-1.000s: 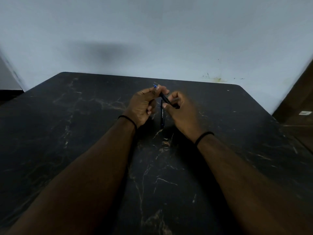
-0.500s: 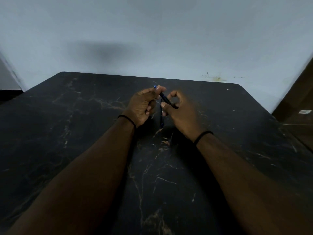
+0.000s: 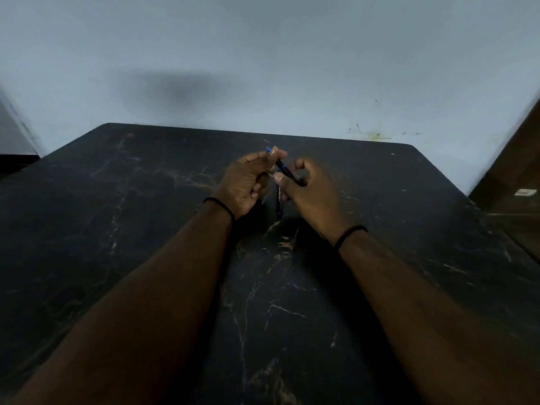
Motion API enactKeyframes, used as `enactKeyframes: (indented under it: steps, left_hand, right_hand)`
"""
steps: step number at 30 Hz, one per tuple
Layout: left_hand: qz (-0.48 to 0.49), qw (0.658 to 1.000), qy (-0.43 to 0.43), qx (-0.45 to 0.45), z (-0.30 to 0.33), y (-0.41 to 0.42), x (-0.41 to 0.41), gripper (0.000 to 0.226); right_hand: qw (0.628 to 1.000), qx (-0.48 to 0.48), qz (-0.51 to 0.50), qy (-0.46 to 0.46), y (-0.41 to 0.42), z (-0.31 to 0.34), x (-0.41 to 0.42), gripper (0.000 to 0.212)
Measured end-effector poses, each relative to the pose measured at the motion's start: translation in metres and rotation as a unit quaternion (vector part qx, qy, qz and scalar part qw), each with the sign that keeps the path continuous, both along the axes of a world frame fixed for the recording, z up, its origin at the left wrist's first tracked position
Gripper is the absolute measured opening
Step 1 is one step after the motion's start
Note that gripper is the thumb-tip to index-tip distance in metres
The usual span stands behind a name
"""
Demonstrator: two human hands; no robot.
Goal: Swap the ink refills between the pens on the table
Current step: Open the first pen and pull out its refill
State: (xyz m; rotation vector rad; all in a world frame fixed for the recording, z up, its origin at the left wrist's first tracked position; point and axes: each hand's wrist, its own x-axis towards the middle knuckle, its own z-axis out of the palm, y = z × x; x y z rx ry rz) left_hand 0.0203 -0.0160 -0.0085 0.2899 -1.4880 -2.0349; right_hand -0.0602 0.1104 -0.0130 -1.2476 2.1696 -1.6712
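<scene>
A dark pen with a blue tip point(image 3: 285, 170) is held slantwise above the table between both hands. My left hand point(image 3: 245, 182) pinches its upper end, where the blue tip pokes out past the fingers. My right hand point(image 3: 311, 190) grips its lower end between thumb and fingers. A second dark pen point(image 3: 279, 204) lies on the black marble table point(image 3: 131, 217) just under and between the hands, pointing toward me; its far end is hidden by the fingers.
The table's far edge meets a pale wall. A brown wooden surface point(image 3: 514, 182) stands past the table's right corner. Each wrist wears a black band.
The right hand's fingers have shifted slightly on the held pen, opening a little. The hands and both pens stay in nearly the same place.
</scene>
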Motion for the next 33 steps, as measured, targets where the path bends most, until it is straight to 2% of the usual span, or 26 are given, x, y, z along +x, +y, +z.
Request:
enactKeyframes:
  steps: [4, 9, 13, 16, 18, 20, 26, 30, 33]
  left_hand:
    - [-0.002, 1.0, 0.005, 0.005, 0.0005, 0.0003, -0.0003, 0.019]
    - [-0.002, 1.0, 0.0, -0.004, 0.0006, -0.0006, 0.0021, 0.02]
    - [-0.001, 1.0, -0.011, -0.008, 0.0012, -0.0001, 0.0027, 0.02]
    - [0.002, 1.0, -0.008, -0.004, 0.0023, 0.0013, 0.0016, 0.02]
    - [0.004, 1.0, -0.006, -0.002, 0.0029, 0.002, 0.001, 0.02]
    - [0.005, 1.0, -0.005, -0.002, 0.003, 0.0022, 0.001, 0.02]
    - [-0.003, 1.0, -0.007, -0.008, 0.0011, -0.0001, 0.0025, 0.02]
    - [-0.001, 1.0, -0.01, -0.012, 0.0022, 0.0015, 0.0018, 0.02]
    - [0.0, 1.0, -0.014, -0.017, 0.0021, 0.0017, 0.002, 0.02]
  right_hand:
    - [0.997, 0.043, -0.026, 0.06, -0.0003, 0.0039, 0.0001, 0.041]
    - [0.999, -0.001, -0.017, 0.044, 0.0002, 0.0003, -0.002, 0.013]
    - [0.999, -0.014, -0.024, 0.025, 0.0, -0.0007, -0.0016, 0.023]
    - [0.999, -0.004, -0.027, 0.017, -0.0008, 0.0031, 0.0004, 0.019]
    - [0.999, 0.02, -0.027, 0.037, -0.0002, 0.0042, 0.0013, 0.037]
    - [0.997, 0.037, -0.033, 0.053, -0.0006, 0.0034, 0.0, 0.042]
    - [0.999, 0.006, -0.02, 0.037, -0.0012, 0.0011, -0.0013, 0.011]
    - [0.998, -0.024, -0.031, 0.042, 0.0016, 0.0007, 0.0005, 0.025]
    - [1.0, -0.003, -0.018, 0.024, 0.0004, 0.0016, 0.0019, 0.018]
